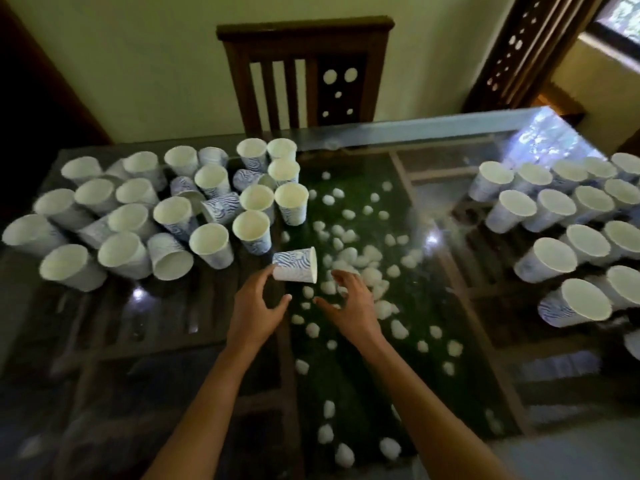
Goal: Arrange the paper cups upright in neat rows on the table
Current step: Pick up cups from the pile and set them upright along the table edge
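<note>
Paper cup point(294, 265) sideways, jumbled cups point(172, 211) left, upright rows point(557, 206) right

Paper cups point(251, 230): roughly forty, some cut off; two hands, left hand point(254, 311), right hand point(349, 306); chair point(304, 32): one; white pebbles point(348, 254): dozens.

The table top point(166, 317) was clear glass, glossy enough to throw back bright glints and a patch of window light, over a frame of dark, dull wood. The paper cups point(211, 242) looked matt, plain white inside, with blue wavy lines printed on smooth paper outside. Under the glass lay white lumps point(346, 254), chalky-looking, stone or cotton I couldn't tell, on a rough green bed point(349, 375) like artificial grass. The chair point(304, 29) was dark wood with a slight sheen; the wall point(138, 64) behind it was flat, matt paint.
</note>
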{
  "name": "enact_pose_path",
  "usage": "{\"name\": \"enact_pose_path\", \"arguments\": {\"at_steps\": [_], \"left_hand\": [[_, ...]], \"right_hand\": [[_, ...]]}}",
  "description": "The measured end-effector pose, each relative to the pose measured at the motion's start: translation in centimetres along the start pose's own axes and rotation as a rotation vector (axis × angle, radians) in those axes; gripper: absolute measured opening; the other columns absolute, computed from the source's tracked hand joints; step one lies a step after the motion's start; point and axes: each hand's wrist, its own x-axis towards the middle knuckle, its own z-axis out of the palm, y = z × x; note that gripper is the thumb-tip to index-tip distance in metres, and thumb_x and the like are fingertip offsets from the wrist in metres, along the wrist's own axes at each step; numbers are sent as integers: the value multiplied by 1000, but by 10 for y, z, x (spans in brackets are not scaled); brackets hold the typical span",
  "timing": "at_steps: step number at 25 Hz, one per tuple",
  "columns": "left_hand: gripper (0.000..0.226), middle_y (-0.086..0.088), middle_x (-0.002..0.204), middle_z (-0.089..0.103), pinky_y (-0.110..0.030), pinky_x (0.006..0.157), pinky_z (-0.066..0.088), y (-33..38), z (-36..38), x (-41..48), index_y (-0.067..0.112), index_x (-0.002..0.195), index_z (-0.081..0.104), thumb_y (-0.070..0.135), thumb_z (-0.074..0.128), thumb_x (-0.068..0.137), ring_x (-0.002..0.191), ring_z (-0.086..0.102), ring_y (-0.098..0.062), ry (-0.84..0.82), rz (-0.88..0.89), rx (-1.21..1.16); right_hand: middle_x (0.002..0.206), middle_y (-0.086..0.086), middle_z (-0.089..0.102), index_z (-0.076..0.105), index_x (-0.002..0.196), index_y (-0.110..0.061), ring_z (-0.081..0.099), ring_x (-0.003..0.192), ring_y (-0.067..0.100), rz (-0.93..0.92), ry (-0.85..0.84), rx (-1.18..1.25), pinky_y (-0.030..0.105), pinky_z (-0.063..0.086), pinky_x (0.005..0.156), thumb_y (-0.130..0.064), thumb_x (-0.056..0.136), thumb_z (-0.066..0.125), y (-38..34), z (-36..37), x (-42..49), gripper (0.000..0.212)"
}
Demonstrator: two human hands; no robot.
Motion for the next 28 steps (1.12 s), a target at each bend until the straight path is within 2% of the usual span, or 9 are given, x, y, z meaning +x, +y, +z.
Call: {"name": "enact_pose_path", "arguments": {"at_steps": [3,5,10,14,18,20,24,26,28], "left_hand": [[57,-13,124,58,-20,98,33,-5,-4,11,3,125,53,7,75,72,116,52,-20,-10,22,39],[58,-11,129,55,-18,99,30,-10,-2,19,4,128,50,8,73,75,121,49,-20,-55,12,45],[65,-8,138,47,-17,104,24,-22,3,43,9,135,42,12,70,77,129,40,-19,-115,14,45],[71,-11,133,51,-13,102,25,-26,2,47,4,132,45,15,78,70,126,45,-23,-58,14,13],[78,0,122,55,-1,93,28,-29,0,33,2,125,52,38,75,59,113,49,-8,93,-58,-76],[76,7,116,56,2,86,32,-30,-2,27,7,123,54,32,81,57,108,52,-4,152,-147,-160],[64,11,106,62,3,75,37,-33,-7,20,21,114,56,12,86,58,95,57,-2,199,-259,-255],[60,17,102,61,2,76,39,-35,-10,17,25,109,56,11,85,58,92,57,3,261,-260,-272],[59,14,100,61,3,75,38,-39,-14,15,19,108,58,8,86,57,93,57,1,334,-280,-270]], "right_hand": [[129,0,50,49,127,-17,45,119,13,-16,-1,-55,18,30,94,-29,84,67,-11,20,20,48],[127,2,53,50,125,-16,49,118,15,-3,3,-35,23,38,96,-24,85,66,-14,30,32,44],[120,4,59,54,120,-10,50,100,7,-70,38,-93,4,33,77,-13,92,55,-23,38,62,29],[126,10,57,56,122,-9,53,115,22,-287,-30,-231,24,42,90,-6,91,54,-24,39,70,31],[97,20,67,68,97,3,64,94,39,-721,-128,-281,42,53,81,17,59,69,-32,41,72,41],[93,19,69,69,95,3,65,94,38,-812,-160,-284,42,50,85,17,58,69,-33,46,71,39],[109,11,65,66,105,-3,60,108,22,-814,-147,-124,27,47,96,5,75,65,-33,54,64,31],[112,7,63,64,108,-5,58,106,11,-726,-54,31,21,49,92,-1,81,63,-36,57,66,28],[110,0,62,63,110,-6,58,100,5,-575,67,104,23,53,86,-2,81,65,-40,63,73,29]]}}
